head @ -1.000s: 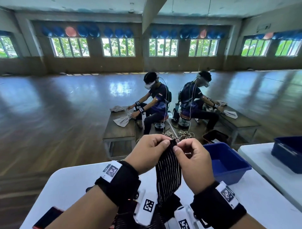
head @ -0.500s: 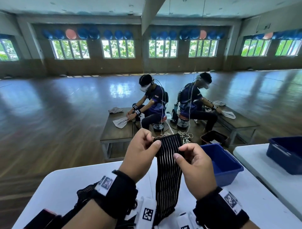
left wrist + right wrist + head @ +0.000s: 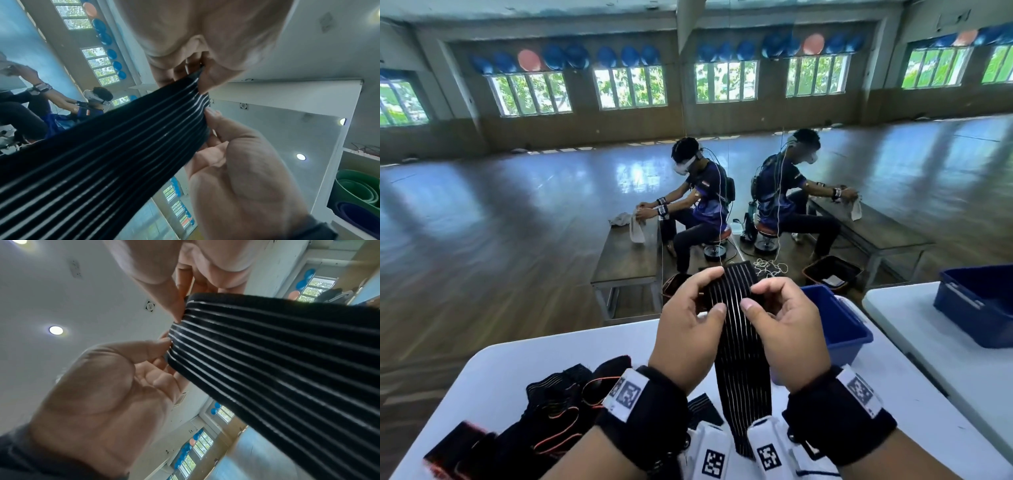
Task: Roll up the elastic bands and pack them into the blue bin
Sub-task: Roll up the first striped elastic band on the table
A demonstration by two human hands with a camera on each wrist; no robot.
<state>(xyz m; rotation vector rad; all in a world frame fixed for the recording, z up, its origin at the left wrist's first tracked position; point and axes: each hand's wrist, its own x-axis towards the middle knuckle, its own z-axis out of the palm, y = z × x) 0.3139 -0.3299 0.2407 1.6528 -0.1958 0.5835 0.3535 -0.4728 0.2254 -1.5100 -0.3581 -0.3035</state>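
A black elastic band with thin white stripes (image 3: 739, 342) hangs upright over the white table (image 3: 517, 370). My left hand (image 3: 714, 291) pinches its left edge near the top, and my right hand (image 3: 755, 296) pinches the right edge. The top end stands flat above my fingers. The left wrist view shows the band (image 3: 102, 154) stretched between thumb and fingers, and so does the right wrist view, where the band (image 3: 277, 361) runs off to the right. The blue bin (image 3: 839, 329) stands just right of my right hand; its inside is mostly hidden.
A heap of black bands with orange stripes (image 3: 558, 411) lies on the table at my left. A second blue bin (image 3: 976, 308) sits on another white table to the right. Two people work at low benches beyond the table's far edge.
My hands have moved slightly apart, and the band's top end, bunched between them a second ago, is now spread flat and sticks up above my fingers.
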